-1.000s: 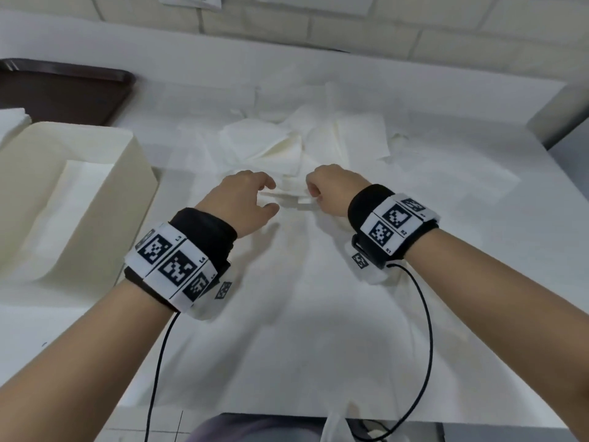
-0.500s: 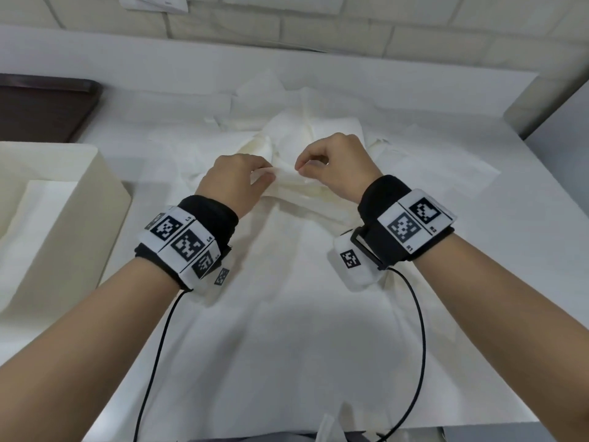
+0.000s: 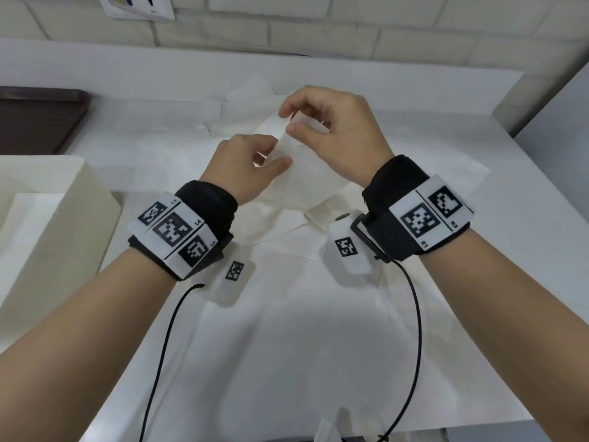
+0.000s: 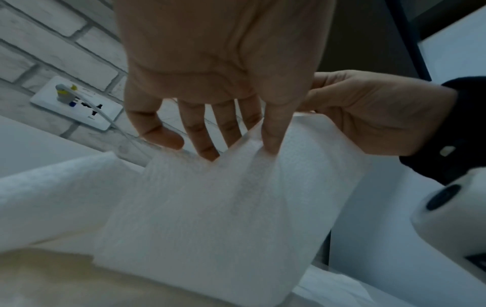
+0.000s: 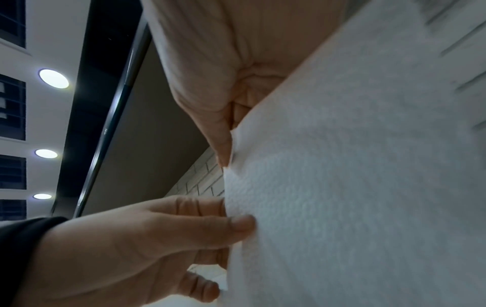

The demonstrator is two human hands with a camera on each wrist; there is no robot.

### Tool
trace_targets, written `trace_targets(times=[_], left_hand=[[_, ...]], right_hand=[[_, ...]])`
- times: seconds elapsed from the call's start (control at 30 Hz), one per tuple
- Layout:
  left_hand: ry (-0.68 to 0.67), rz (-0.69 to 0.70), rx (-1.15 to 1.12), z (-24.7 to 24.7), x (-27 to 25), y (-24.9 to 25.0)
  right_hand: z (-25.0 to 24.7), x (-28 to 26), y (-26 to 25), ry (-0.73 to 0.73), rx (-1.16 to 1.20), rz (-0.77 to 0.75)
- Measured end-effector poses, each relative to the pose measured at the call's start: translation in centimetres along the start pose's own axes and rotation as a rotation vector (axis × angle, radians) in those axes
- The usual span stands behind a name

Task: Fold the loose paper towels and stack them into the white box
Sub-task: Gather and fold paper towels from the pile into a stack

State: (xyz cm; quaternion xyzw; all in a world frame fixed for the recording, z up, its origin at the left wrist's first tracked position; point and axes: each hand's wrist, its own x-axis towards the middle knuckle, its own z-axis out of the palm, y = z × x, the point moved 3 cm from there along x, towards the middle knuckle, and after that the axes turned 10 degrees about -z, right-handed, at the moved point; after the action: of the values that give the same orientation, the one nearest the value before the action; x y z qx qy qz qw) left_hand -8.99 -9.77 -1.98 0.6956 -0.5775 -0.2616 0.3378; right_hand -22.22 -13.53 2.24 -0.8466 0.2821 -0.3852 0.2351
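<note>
At the centre of the head view, the left hand (image 3: 242, 167) and right hand (image 3: 338, 135) each pinch the top edge of one paper towel (image 3: 302, 173), which hangs lifted above the pile of loose paper towels (image 3: 280, 224). The white box (image 3: 63, 218) sits at the left edge, seemingly already holding a folded sheet.

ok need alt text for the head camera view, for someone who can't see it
Both hands, left and right, pinch one thin white paper towel above a heap of loose towels on a white table. An open white box sits left.
</note>
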Motion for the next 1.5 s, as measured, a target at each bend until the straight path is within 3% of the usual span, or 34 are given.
trace_targets(times=[0.13, 0.2, 0.3, 0.47, 0.53, 0.7, 0.77, 1.03, 1.2, 1.4, 1.5], left_hand=[[0.038, 0.015, -0.196, -0.7, 0.0, 0.3], [0.083, -0.001, -0.297, -1.4, 0.0, 0.4], [0.026, 0.006, -0.441, -1.7, -0.3, 0.8], [0.007, -0.020, -0.400, -1.0, -1.5, 0.7], [0.032, -0.100, -0.401, -0.6, -1.7, -0.1], [0.068, -0.278, -0.346, 0.2, -2.5, -2.1], [0.060, -0.322, -0.339, 0.4, -2.7, -2.4], [0.065, -0.350, -0.319, 0.7, -3.2, -2.5], [0.097, -0.373, -0.345, 0.6, -3.4, -2.9], [0.164, -0.381, -0.417, 0.3, -3.4, -3.4], [0.207, -0.335, -0.454, 0.0, -3.4, -3.3]], right_hand=[[-1.0, -0.6, 0.3, -0.069, -0.103, 0.080], [-1.7, -0.9, 0.6, -0.029, -0.131, 0.115], [-2.3, -1.1, 0.8, 0.085, 0.015, 0.153], [-2.5, -1.3, 1.7, 0.165, 0.257, 0.274], [-2.0, -1.9, 3.0, 0.044, 0.150, 0.346], [0.2, -5.8, 7.0, -0.686, -0.484, 0.550], [1.1, -6.8, 7.8, -0.772, -0.580, 0.571], [1.7, -7.5, 8.1, -0.840, -0.615, 0.494], [0.9, -7.1, 7.7, -0.733, -0.765, 0.423], [-0.9, -6.1, 6.3, -0.300, -0.708, 0.301], [-1.7, -5.6, 5.2, -0.133, -0.555, 0.267]])
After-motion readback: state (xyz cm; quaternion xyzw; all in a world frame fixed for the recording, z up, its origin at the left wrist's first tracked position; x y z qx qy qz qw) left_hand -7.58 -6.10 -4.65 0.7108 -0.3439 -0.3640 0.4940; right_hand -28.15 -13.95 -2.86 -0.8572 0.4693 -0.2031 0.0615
